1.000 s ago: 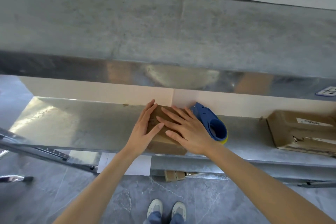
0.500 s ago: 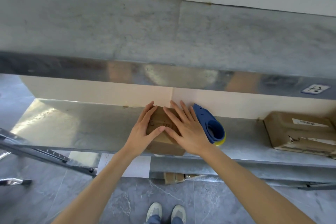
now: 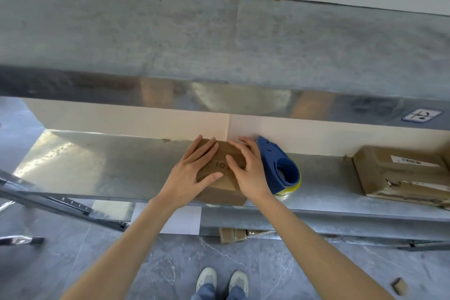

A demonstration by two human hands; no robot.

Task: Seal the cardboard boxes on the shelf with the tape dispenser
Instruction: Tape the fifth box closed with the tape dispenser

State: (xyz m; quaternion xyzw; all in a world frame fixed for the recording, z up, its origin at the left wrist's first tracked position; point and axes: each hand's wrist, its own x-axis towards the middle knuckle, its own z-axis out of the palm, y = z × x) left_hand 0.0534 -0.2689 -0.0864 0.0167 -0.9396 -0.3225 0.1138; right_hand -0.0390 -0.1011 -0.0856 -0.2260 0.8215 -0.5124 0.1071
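Storeroom, metal shelving [image 3: 102, 161], taped parcel [image 3: 399, 173]

The left hand [image 3: 192, 173] and the right hand [image 3: 250, 173] are bare, with slim fingers and short, plain nails. The left forearm [image 3: 131, 246] and the right forearm [image 3: 311, 246] are uncovered along all of their visible length, from the wrists to the bottom edge of the view. The left sneaker [image 3: 206, 277] and the right sneaker [image 3: 239, 280] are a matching pair, pale grey-white with rounded toes and a lighter band of sole round the front. Blue jeans [image 3: 206, 293] lie over the tops of the shoes, in mid-blue denim, with only the leg ends showing.
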